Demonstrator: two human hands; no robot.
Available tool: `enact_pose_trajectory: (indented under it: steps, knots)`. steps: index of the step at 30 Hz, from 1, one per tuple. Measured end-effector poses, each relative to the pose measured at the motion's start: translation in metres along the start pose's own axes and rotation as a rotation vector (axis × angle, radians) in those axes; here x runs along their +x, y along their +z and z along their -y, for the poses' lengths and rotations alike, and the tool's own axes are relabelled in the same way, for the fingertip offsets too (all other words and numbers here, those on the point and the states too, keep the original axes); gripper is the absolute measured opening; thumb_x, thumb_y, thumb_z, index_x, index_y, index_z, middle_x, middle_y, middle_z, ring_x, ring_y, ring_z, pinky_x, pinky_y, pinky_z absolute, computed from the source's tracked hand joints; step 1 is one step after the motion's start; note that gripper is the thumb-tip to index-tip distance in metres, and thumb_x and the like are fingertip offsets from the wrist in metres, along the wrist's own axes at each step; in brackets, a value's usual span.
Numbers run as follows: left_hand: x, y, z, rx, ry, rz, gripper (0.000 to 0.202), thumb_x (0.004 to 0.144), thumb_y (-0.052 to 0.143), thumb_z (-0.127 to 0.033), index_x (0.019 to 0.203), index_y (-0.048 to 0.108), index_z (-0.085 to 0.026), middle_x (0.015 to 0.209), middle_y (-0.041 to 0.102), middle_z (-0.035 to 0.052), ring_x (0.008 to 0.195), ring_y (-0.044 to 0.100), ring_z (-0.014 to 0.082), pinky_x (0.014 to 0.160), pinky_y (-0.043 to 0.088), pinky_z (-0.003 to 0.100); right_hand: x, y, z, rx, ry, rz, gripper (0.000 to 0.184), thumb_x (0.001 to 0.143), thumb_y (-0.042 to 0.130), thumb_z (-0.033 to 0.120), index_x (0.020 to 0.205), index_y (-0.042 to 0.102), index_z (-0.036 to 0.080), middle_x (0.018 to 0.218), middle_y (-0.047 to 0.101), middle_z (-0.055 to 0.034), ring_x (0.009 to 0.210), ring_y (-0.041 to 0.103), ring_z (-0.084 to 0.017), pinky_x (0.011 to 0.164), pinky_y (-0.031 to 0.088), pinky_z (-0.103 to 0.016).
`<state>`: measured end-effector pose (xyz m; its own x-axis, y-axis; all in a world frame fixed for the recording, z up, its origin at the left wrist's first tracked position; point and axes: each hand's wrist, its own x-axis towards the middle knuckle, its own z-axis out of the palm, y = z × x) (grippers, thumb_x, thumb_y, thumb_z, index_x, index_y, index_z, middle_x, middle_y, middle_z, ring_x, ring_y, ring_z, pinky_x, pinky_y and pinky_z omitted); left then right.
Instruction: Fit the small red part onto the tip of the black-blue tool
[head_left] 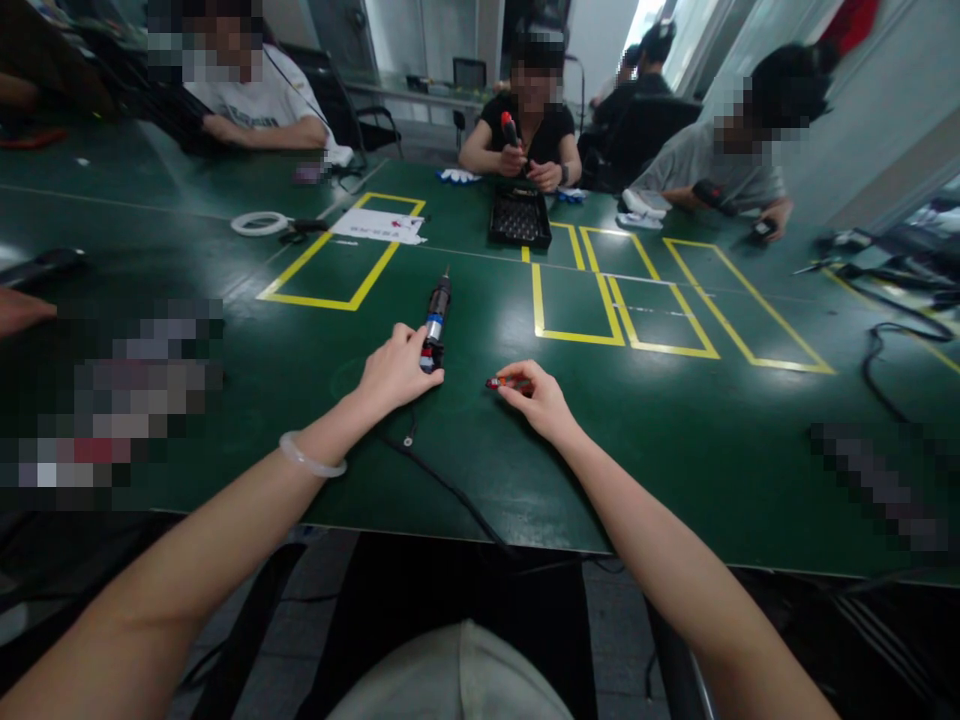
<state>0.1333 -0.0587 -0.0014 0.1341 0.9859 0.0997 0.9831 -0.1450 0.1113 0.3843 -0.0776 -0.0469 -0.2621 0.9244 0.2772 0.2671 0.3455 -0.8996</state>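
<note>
My left hand (397, 372) is wrapped round the lower body of an electric screwdriver (438, 305), whose tip points away from me across the table. The tool has a dark nose and a blue and silver band; its lower end is partly hidden by my fingers. A black cord (450, 485) runs from near that hand toward the table's front edge. To the right, my right hand (534, 395) pinches a small red and dark piece (495, 383) just above the tabletop. Its exact kind is too small to make out. The two hands are apart.
Yellow tape (577, 337) marks rectangles on the green table (480, 450). Farther off are a black tray (520, 240), a white sheet (379, 226) and a white cable coil (259, 223). Several people sit around; one across holds a red-tipped tool (510, 128). Cables (885, 370) lie at right.
</note>
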Motion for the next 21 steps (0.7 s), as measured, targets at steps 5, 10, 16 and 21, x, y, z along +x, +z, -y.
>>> enact_pose_trajectory:
  steps: [5, 10, 16, 21]
  knots:
    - [-0.015, 0.002, -0.05, -0.002, 0.114, 0.004, 0.062, 0.083, 0.06, -0.052, 0.135, 0.05, -0.02, 0.119, 0.052, 0.0146, 0.101, 0.063, 0.0325, 0.075, 0.052, 0.039, 0.0, -0.001, 0.001, -0.06, -0.007, -0.028, 0.017, 0.082, 0.065, 0.027, 0.098, 0.064, 0.02, 0.088, 0.065, -0.0025, 0.079, 0.06, -0.016, 0.07, 0.048, -0.03]
    - [-0.022, 0.003, -0.073, -0.012, 0.188, 0.002, 0.061, 0.085, 0.057, -0.049, 0.136, 0.047, -0.019, 0.118, 0.053, 0.0156, 0.102, 0.061, 0.0323, 0.073, 0.052, 0.04, 0.0, -0.002, 0.0, -0.08, -0.067, -0.038, 0.013, 0.082, 0.062, 0.024, 0.094, 0.06, 0.02, 0.087, 0.062, -0.0026, 0.078, 0.058, -0.016, 0.071, 0.047, -0.03]
    - [-0.023, 0.004, -0.071, -0.045, 0.185, 0.016, 0.055, 0.086, 0.057, -0.049, 0.132, 0.049, -0.02, 0.118, 0.052, 0.0148, 0.102, 0.061, 0.031, 0.072, 0.051, 0.038, 0.001, -0.003, -0.001, -0.1, -0.112, -0.058, 0.006, 0.084, 0.061, 0.023, 0.088, 0.058, 0.021, 0.087, 0.06, -0.0019, 0.076, 0.057, -0.016, 0.072, 0.047, -0.03]
    - [-0.024, 0.004, -0.073, -0.034, 0.186, 0.009, 0.059, 0.086, 0.057, -0.049, 0.137, 0.046, -0.021, 0.119, 0.053, 0.0152, 0.103, 0.06, 0.0316, 0.075, 0.051, 0.039, 0.002, 0.001, -0.002, -0.195, -0.125, -0.017, 0.003, 0.084, 0.061, 0.02, 0.086, 0.059, 0.022, 0.086, 0.058, -0.002, 0.075, 0.055, -0.016, 0.072, 0.047, -0.031]
